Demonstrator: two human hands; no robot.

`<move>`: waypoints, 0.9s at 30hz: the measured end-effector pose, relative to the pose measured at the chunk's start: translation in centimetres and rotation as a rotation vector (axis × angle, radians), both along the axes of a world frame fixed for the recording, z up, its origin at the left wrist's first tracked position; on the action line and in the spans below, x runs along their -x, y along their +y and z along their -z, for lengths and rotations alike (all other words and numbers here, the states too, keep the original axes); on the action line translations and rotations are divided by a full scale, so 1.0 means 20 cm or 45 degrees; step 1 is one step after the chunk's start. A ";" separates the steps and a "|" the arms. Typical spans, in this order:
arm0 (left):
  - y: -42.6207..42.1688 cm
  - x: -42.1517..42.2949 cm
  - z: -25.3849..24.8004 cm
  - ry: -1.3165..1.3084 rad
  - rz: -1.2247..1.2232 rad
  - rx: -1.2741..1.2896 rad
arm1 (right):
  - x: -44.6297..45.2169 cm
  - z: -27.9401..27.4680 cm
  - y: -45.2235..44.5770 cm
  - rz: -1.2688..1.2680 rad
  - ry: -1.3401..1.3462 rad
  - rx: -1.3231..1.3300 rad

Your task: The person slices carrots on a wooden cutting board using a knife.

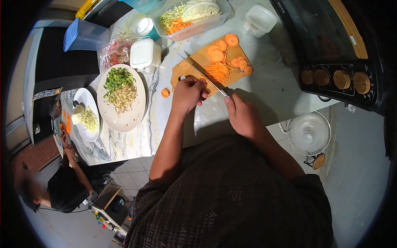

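Note:
My right hand [243, 115] is closed round the handle of a kitchen knife [205, 78]. Its long blade slants across a wooden cutting board [181, 71]. Curled fingers of my left hand [189, 94] press at the board's near edge beside the blade, with a bit of orange carrot [203, 80] showing at the fingertips; the rest of that piece is hidden. Beyond the blade lies a heap of carrot strips [218, 71]. Round carrot slices [232, 40] rest along the board's far and right sides. A carrot end [165, 93] sits on the counter left of the board.
A plastic tub [193, 31] of shredded vegetables stands behind the board. Left are an oval plate [120, 122] with greens and sprouts, a smaller plate [92, 135], and a white-lidded container [142, 56]. An oven [343, 78] stands right. Another person [68, 182] works at far left.

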State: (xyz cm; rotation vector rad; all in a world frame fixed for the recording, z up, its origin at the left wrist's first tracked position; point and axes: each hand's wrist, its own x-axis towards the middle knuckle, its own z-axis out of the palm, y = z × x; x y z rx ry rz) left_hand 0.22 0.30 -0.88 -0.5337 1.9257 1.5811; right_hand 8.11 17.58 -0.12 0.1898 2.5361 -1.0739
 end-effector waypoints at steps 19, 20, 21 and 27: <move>-0.01 0.00 0.00 -0.001 0.032 0.009 | 0.01 -0.02 -0.03 -0.062 0.028 -0.207; -0.01 0.00 0.01 0.000 0.025 0.004 | 0.02 -0.02 -0.03 -0.068 0.018 -0.236; -0.01 0.00 0.01 0.000 0.019 -0.001 | 0.03 -0.02 -0.03 -0.075 0.008 -0.265; -0.01 0.00 0.01 -0.006 0.033 0.001 | 0.04 0.01 -0.03 -0.094 -0.066 -0.290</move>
